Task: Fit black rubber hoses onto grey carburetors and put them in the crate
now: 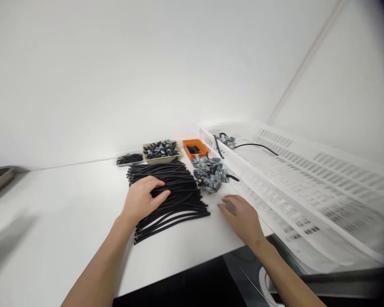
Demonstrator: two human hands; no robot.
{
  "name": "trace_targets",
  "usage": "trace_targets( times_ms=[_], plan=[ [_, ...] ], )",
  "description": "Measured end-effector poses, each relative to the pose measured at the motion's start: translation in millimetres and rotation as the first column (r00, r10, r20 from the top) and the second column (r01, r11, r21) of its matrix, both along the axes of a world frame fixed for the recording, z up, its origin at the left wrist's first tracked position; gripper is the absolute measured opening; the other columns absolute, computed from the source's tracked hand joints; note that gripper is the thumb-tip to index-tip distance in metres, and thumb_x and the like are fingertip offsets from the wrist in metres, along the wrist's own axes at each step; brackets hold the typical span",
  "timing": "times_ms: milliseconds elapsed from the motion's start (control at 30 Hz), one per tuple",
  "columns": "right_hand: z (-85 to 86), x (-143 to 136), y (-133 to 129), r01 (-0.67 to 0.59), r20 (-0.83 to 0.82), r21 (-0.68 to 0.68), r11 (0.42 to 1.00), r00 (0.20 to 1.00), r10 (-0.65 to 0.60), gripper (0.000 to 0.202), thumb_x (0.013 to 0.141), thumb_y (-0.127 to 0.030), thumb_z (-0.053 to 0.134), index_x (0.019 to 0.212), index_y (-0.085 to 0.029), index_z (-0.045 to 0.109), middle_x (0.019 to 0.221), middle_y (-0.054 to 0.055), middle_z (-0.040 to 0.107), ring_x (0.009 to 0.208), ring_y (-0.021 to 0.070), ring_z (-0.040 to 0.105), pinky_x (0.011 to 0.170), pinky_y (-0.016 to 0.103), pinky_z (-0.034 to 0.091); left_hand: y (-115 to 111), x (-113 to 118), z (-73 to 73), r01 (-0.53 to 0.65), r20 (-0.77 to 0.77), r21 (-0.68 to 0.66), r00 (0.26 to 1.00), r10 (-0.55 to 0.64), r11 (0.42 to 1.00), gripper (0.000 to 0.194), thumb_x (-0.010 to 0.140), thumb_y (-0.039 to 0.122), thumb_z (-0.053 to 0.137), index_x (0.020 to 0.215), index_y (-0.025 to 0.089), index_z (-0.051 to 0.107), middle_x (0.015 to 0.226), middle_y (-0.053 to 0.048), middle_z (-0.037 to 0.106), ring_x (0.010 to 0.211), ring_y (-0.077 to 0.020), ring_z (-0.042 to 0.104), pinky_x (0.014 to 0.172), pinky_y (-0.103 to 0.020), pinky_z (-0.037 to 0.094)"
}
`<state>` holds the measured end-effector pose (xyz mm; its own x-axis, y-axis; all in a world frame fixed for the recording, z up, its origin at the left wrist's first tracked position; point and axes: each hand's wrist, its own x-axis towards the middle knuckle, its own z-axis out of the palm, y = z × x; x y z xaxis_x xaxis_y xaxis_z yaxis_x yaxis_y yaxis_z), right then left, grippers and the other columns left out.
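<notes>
A wide bundle of black rubber hoses lies side by side on the white table. My left hand rests over the left part of the hoses, thumb and fingers apart, with nothing gripped that I can see. To the right of the bundle, my right hand hovers by the table, fingers slightly curled and apart, holding nothing visible. Just beyond it sits a cluster of metal carburetors, one with a short black hose sticking out.
Behind the hoses stand a tray of thin black rings, a beige bin of black-and-metal parts and an orange bin. A long white slatted basket on the right holds another carburetor. A grey tray is far left.
</notes>
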<state>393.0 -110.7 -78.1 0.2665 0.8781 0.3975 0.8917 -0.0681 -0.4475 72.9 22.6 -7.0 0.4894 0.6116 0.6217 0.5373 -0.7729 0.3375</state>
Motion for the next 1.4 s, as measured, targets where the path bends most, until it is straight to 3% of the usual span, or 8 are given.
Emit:
trace_targets(
  times_ms=[133, 533, 733, 833, 967, 1033, 1167, 1400],
  plan=[
    [-11.7, -20, -25, -0.020, -0.140, 0.173, 0.985, 0.989, 0.044, 0.028, 0.096, -0.051, 0.065, 0.087, -0.026, 0.075, 0.094, 0.009, 0.078, 0.086, 0.0290, 0.074, 0.078, 0.043, 0.057, -1, 3, -5.9, 0.025, 0.002, 0.018, 1.000, -0.026, 1.000, 0.020, 0.095, 0.040, 0.072, 0.098, 0.021, 0.077, 0.097, -0.007, 0.082, 0.090, -0.0237, 0.077, 0.080, -0.038, 0.061],
    [-10.5, -26, -27, -0.079, -0.236, 0.178, 0.981, 0.964, 0.120, 0.027, 0.093, -0.052, 0.069, 0.082, -0.029, 0.075, 0.084, 0.005, 0.077, 0.073, 0.0256, 0.071, 0.069, 0.039, 0.057, -5, 5, -7.4, 0.016, 0.052, 0.075, 0.998, -0.020, 0.997, 0.018, 0.097, 0.038, 0.070, 0.091, 0.022, 0.077, 0.090, -0.006, 0.081, 0.084, -0.0220, 0.076, 0.077, -0.036, 0.060],
    [49.6, -52, -22, -0.238, -0.260, 0.234, 0.943, 0.919, 0.296, 0.020, 0.094, -0.045, 0.071, 0.080, -0.031, 0.075, 0.076, 0.003, 0.073, 0.065, 0.0230, 0.064, 0.061, 0.036, 0.053, -11, 10, -5.3, 0.053, 0.073, 0.126, 0.995, -0.063, 0.991, 0.018, 0.097, 0.035, 0.071, 0.089, 0.021, 0.076, 0.084, -0.004, 0.080, 0.077, -0.0188, 0.075, 0.072, -0.033, 0.059],
    [107.4, -75, 21, -0.294, -0.233, 0.315, 0.902, 0.898, 0.374, 0.015, 0.091, -0.042, 0.073, 0.084, -0.030, 0.078, 0.076, 0.003, 0.075, 0.065, 0.0217, 0.065, 0.063, 0.035, 0.053, -12, 11, -3.4, 0.049, 0.087, 0.152, 0.994, -0.063, 0.987, 0.016, 0.097, 0.034, 0.071, 0.088, 0.021, 0.075, 0.083, -0.003, 0.080, 0.076, -0.0176, 0.074, 0.070, -0.032, 0.059],
    [159.0, -104, 124, -0.360, -0.077, 0.044, 0.932, 0.929, 0.362, 0.013, 0.091, -0.028, 0.067, 0.088, -0.024, 0.079, 0.085, 0.002, 0.080, 0.077, 0.0200, 0.071, 0.069, 0.030, 0.052, -13, 11, 0.3, 0.037, 0.115, 0.179, 0.992, -0.058, 0.983, 0.014, 0.096, 0.031, 0.072, 0.087, 0.021, 0.074, 0.083, -0.002, 0.079, 0.074, -0.0163, 0.074, 0.067, -0.030, 0.058],
    [163.5, -114, 179, -0.307, 0.164, -0.225, 0.925, 0.924, 0.346, 0.018, 0.093, -0.023, 0.063, 0.097, -0.024, 0.081, 0.097, 0.002, 0.083, 0.088, 0.0198, 0.073, 0.074, 0.028, 0.052, -14, 11, 2.0, 0.035, 0.117, 0.193, 0.991, -0.059, 0.980, 0.014, 0.096, 0.031, 0.071, 0.087, 0.021, 0.074, 0.082, -0.001, 0.078, 0.071, -0.0158, 0.072, 0.066, -0.030, 0.057],
    [146.2, -125, 258, -0.252, 0.303, -0.375, 0.892, 0.876, 0.375, 0.023, 0.088, -0.015, 0.067, 0.098, -0.025, 0.084, 0.107, 0.005, 0.084, 0.098, 0.0249, 0.074, 0.079, 0.030, 0.052, -16, 11, 4.7, 0.037, 0.119, 0.207, 0.991, -0.062, 0.978, 0.016, 0.097, 0.030, 0.070, 0.084, 0.020, 0.073, 0.079, 0.000, 0.075, 0.067, -0.0150, 0.067, 0.062, -0.031, 0.054],
    [130.9, -128, 293, -0.233, 0.475, -0.453, 0.860, 0.753, 0.454, 0.034, 0.082, -0.012, 0.069, 0.109, -0.027, 0.084, 0.123, 0.011, 0.080, 0.106, 0.0327, 0.074, 0.086, 0.038, 0.054, -15, 11, 3.5, 0.042, 0.122, 0.178, 0.990, -0.065, 0.983, 0.017, 0.096, 0.030, 0.071, 0.082, 0.020, 0.073, 0.077, 0.000, 0.073, 0.063, -0.0149, 0.061, 0.059, -0.032, 0.052]
  ],
)
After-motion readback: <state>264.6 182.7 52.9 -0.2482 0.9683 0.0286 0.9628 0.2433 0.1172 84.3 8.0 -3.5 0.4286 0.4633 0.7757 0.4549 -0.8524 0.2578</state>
